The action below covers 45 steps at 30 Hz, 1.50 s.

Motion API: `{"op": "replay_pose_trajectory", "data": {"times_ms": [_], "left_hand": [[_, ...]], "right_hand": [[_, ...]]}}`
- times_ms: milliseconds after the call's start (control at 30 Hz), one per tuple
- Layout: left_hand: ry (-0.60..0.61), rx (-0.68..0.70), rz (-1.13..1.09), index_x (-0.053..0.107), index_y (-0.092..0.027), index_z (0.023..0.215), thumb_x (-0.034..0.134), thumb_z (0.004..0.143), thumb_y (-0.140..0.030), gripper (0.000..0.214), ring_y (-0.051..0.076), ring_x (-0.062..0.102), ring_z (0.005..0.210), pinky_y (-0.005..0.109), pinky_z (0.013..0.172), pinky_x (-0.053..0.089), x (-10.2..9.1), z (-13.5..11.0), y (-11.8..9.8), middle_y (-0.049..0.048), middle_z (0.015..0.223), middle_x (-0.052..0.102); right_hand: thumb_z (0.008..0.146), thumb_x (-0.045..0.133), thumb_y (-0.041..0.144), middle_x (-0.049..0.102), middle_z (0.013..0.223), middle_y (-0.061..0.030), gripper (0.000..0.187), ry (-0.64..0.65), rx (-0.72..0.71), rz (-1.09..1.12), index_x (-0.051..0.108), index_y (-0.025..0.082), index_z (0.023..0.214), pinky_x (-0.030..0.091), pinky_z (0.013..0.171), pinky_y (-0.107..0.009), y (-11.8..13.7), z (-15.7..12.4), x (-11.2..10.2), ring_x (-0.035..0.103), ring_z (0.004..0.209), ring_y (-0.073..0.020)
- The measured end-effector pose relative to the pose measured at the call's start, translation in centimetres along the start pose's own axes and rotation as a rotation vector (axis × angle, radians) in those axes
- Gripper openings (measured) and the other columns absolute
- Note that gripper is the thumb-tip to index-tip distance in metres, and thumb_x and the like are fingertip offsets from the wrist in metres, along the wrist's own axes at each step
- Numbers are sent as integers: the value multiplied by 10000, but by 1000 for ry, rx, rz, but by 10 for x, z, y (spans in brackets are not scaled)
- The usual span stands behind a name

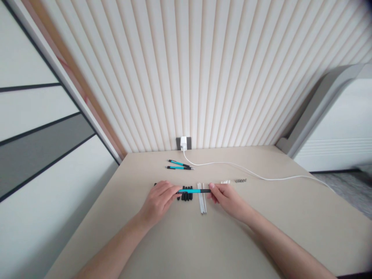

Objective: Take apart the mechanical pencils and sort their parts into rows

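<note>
A blue pen [192,191] with black ends is held level between my two hands, just above the table. My left hand [158,201] is closed on its left end, where the black clip shows. The fingers of my right hand [226,197] pinch the black grip at the other end, and its tip is hidden by them. Behind and below the pen lie several black grips [187,197] in a row. Beside them are several thin white refills [200,205]. Small white parts [225,181] and small metal springs [240,180] sit beyond my right hand.
Two assembled blue pens [178,167] lie farther back on the beige table [186,244]. A white charger [183,143] is plugged in at the ribbed wall, and its cable [250,171] runs across the table to the right edge. A white cabinet stands on the left.
</note>
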<state>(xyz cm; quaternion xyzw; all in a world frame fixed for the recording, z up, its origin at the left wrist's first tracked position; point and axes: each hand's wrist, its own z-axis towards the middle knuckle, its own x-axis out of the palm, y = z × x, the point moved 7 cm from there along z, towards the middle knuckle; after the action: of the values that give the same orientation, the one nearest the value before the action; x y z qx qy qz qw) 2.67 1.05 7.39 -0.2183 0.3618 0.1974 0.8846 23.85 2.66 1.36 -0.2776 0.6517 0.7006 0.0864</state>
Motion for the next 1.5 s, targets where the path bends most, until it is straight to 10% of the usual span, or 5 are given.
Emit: {"op": "replay_pose_trajectory", "data": {"times_ms": [333,667,867,1067,1500], "left_hand": [[75,-187,-93,637,-167,879,506,943,-257,172,138,564,664,241,624,466,16,-2,9,16,692,601],[11,-123,-13,625,-177,995,528,940,-224,122,147,566,736,265,695,476,7,-3,13,34,790,624],[15,-121,0,634,-179,989,508,950,-254,152,151,584,732,266,691,485,7,-2,12,40,788,642],[19,-132,-3,629,-180,988,513,946,-235,135,149,574,731,264,695,481,6,-2,13,36,782,631],[6,-158,6,621,-172,979,516,943,-223,122,155,590,744,265,689,480,7,-3,14,43,795,635]], "right_hand": [[971,418,418,614,721,-47,362,-232,-309,-206,644,208,782,406,670,-300,31,-8,-25,541,714,-182],[964,396,452,607,671,-13,437,-143,-127,-29,656,176,747,393,602,-262,9,1,-21,520,622,-139],[881,553,470,629,796,-19,348,-169,-113,124,635,189,1070,446,640,-266,5,3,-22,555,706,-150],[925,466,481,560,641,5,400,-87,-80,127,676,172,782,396,580,-251,7,2,-18,495,605,-126],[841,616,470,655,793,-36,327,-196,-84,288,681,181,979,455,641,-286,-3,5,-28,563,697,-155]]}}
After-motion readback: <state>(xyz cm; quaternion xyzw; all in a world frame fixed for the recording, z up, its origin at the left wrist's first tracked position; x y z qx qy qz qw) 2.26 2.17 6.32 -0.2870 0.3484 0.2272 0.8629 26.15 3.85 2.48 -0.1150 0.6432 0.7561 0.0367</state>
